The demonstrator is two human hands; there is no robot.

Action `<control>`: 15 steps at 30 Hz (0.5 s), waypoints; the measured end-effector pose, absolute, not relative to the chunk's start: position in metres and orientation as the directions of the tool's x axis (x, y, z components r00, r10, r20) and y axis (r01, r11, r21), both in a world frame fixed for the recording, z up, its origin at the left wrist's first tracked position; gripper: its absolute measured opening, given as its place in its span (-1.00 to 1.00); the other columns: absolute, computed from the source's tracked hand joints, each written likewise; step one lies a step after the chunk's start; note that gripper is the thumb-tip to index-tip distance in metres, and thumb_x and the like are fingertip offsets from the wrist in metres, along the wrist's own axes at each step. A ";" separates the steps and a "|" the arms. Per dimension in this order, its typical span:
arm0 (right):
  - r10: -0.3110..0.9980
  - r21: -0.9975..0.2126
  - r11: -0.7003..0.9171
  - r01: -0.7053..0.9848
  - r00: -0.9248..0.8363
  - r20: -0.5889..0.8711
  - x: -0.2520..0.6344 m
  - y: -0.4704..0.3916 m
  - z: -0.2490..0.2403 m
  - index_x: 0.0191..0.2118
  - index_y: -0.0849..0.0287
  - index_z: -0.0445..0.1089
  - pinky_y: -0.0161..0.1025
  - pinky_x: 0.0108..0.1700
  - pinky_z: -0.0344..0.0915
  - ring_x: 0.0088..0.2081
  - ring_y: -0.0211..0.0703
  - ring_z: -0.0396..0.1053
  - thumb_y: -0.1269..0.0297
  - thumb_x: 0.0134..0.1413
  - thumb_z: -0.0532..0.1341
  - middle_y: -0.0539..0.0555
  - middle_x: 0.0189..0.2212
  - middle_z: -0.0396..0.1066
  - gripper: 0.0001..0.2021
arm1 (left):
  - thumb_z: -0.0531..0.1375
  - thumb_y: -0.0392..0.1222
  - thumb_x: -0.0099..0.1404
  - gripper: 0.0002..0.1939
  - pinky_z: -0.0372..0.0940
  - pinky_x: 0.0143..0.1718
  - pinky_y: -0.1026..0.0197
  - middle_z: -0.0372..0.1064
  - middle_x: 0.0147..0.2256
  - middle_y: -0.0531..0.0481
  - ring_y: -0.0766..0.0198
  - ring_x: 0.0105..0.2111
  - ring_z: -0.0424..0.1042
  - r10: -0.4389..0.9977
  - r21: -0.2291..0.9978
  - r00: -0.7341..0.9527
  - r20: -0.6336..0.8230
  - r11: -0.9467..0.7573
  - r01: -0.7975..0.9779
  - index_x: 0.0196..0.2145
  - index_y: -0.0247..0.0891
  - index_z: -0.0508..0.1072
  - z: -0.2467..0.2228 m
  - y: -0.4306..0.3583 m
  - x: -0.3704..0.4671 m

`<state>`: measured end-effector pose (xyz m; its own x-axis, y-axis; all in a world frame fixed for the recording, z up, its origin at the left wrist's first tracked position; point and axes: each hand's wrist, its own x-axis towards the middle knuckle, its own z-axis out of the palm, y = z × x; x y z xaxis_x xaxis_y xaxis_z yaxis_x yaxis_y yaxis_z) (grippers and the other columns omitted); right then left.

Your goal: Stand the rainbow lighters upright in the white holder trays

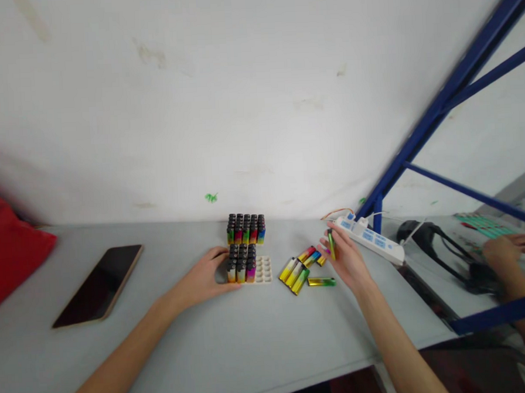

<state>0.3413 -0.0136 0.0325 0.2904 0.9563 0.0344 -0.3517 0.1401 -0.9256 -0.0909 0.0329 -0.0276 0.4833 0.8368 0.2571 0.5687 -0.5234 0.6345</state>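
Observation:
My left hand [205, 276] wraps the left side of a white holed tray [263, 271], its thumb along the front edge and its fingers at the back. Upright black-topped lighters [241, 263] fill the tray's left part; bare holes show on the right. Directly behind stands a full block of multicoloured lighters [246, 229]. In my right hand [345, 256], a yellow-green lighter [332, 244] is held upright between the fingers. Below and left of that hand lies a loose pile of shiny lighters [295, 275], with a single yellow-green lighter [321, 282] lying apart. My palm hides part of the pile's right end.
A phone [99, 285] lies at left near a red cloth item [10, 251]. Right of my right hand are a white power strip [372, 237] and a blue metal frame [417, 132]. Beyond it are black headphones [450, 257] and another person's hands [514, 253].

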 end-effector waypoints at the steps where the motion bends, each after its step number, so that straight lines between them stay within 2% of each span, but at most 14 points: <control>1: 0.969 -0.924 0.136 -0.357 0.243 0.049 0.328 -0.007 0.037 0.08 -0.13 0.78 -0.22 -0.25 0.61 -0.33 -0.24 0.50 -0.19 -0.04 0.81 -0.04 -0.14 0.65 -0.39 | 0.60 0.32 0.28 -0.21 0.53 0.53 -0.40 0.63 0.36 -0.37 -0.41 0.36 0.66 0.833 0.633 0.488 0.262 -0.530 0.564 0.31 -0.13 0.71 -0.028 0.033 -0.092; 3: 0.988 -0.935 0.117 -0.334 0.136 0.075 0.301 0.006 0.045 0.14 -0.09 0.75 -0.36 -0.52 0.24 -0.49 -0.38 0.24 -0.20 0.03 0.77 -0.03 -0.12 0.63 -0.38 | 0.62 0.31 0.26 -0.22 0.53 0.53 -0.36 0.64 0.36 -0.35 -0.40 0.35 0.66 0.829 0.629 0.494 0.263 -0.536 0.564 0.31 -0.09 0.71 -0.027 0.033 -0.093; 4: 0.993 -0.944 0.102 -0.315 0.085 0.079 0.287 0.011 0.048 0.18 -0.07 0.73 -0.36 -0.56 0.07 -0.52 -0.41 0.14 -0.22 0.06 0.75 -0.02 -0.11 0.63 -0.36 | 0.63 0.30 0.25 -0.22 0.54 0.53 -0.33 0.65 0.37 -0.34 -0.39 0.36 0.66 0.828 0.626 0.496 0.261 -0.536 0.567 0.31 -0.09 0.72 -0.027 0.033 -0.094; 6: 0.996 -0.957 0.082 -0.278 -0.002 0.086 0.262 0.020 0.050 0.23 -0.04 0.68 -0.35 -0.57 -0.08 -0.53 -0.40 0.05 -0.26 0.08 0.72 -0.01 -0.13 0.61 -0.29 | 0.64 0.29 0.23 -0.20 0.54 0.53 -0.31 0.65 0.37 -0.32 -0.40 0.37 0.66 0.830 0.621 0.498 0.251 -0.533 0.575 0.31 -0.11 0.72 -0.025 0.033 -0.095; 8: 0.993 -0.969 0.072 -0.237 -0.072 0.091 0.242 0.026 0.047 0.19 0.01 0.65 -0.33 -0.54 -0.09 -0.52 -0.37 0.02 -0.35 0.08 0.68 -0.04 -0.23 0.53 -0.27 | 0.65 0.29 0.22 -0.19 0.54 0.53 -0.32 0.65 0.37 -0.32 -0.40 0.37 0.66 0.835 0.620 0.496 0.236 -0.523 0.585 0.31 -0.13 0.72 -0.023 0.032 -0.095; 12: 0.981 -0.989 0.094 -0.117 -0.160 0.112 0.218 0.024 0.030 -0.07 0.04 0.55 -0.27 -0.51 -0.08 -0.52 -0.29 -0.03 -0.58 0.20 0.50 -0.16 -0.46 0.23 -0.29 | 0.66 0.29 0.20 -0.19 0.56 0.51 -0.31 0.65 0.37 -0.32 -0.38 0.36 0.66 0.840 0.615 0.492 0.229 -0.517 0.595 0.31 -0.08 0.73 -0.022 0.031 -0.095; 15: 0.967 -0.988 0.142 -0.055 -0.207 0.150 0.212 0.014 0.017 -0.08 -0.01 0.45 -0.22 -0.47 0.04 -0.50 -0.21 0.10 -0.67 0.31 0.36 -0.10 -0.42 0.33 -0.28 | 0.64 0.26 0.23 -0.21 0.55 0.53 -0.32 0.65 0.38 -0.29 -0.37 0.38 0.65 0.832 0.614 0.503 0.235 -0.528 0.587 0.33 -0.07 0.73 -0.021 0.030 -0.096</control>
<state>0.2116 0.0144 0.0174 -0.2067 0.9668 0.1502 -0.0549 0.1418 -0.9884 -0.0958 0.0298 -0.0210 0.5032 0.8316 0.2351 0.5865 -0.5284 0.6138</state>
